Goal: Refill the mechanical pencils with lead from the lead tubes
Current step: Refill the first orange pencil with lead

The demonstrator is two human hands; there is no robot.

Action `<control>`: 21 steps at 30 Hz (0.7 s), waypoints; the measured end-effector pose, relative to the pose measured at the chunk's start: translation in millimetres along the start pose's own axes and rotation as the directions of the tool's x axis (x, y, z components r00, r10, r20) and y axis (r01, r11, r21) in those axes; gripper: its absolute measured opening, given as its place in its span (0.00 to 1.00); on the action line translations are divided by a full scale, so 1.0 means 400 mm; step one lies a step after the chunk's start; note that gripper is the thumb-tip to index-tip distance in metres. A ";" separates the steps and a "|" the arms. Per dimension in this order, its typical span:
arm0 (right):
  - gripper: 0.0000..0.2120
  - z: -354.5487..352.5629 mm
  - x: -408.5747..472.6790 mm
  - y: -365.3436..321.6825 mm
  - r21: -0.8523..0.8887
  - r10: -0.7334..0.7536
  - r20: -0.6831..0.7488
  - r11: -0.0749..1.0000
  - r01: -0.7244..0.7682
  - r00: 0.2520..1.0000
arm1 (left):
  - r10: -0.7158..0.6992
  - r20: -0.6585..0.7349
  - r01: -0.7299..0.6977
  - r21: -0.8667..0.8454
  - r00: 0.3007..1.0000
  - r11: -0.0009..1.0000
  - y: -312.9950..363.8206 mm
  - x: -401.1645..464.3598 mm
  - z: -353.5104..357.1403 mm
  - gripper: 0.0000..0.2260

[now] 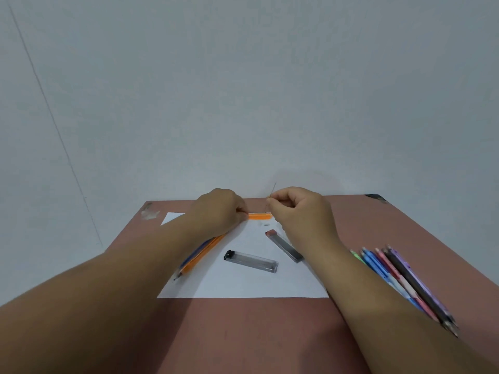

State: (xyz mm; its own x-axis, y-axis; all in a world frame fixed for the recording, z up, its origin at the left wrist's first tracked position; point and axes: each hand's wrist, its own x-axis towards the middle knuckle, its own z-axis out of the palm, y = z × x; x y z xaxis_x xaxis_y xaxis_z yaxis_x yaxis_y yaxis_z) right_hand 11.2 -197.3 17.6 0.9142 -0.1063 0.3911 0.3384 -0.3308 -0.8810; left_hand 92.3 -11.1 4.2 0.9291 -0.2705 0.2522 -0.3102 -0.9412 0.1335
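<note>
My left hand grips an orange mechanical pencil that lies level above the white sheet. My right hand pinches a thin stick of lead that points upward just above the pencil's right end. Two clear lead tubes lie on the sheet: one with a black cap in the middle, one with a red cap partly under my right forearm. An orange pencil and a blue one lie under my left forearm.
A bundle of several coloured mechanical pencils lies on the reddish table at the right, partly under my right forearm. Two small white bits sit on the sheet below the held pencil. A pale wall stands right behind the table.
</note>
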 end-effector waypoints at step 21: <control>0.07 0.024 -0.053 -0.053 0.281 -0.311 -0.102 0.902 0.328 0.945 | -0.003 -0.564 -0.202 -0.300 0.826 0.933 -0.016 -0.132 -0.001 0.04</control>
State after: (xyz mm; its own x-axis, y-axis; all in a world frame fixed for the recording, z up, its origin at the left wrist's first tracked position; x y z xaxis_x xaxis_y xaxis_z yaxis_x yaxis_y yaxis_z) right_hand -13.0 -179.2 25.4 0.7356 -0.0935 0.6709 0.6674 -0.0697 -0.7415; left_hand 45.2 9.4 -9.7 0.6544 -0.1066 0.7486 -0.5370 -0.7626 0.3607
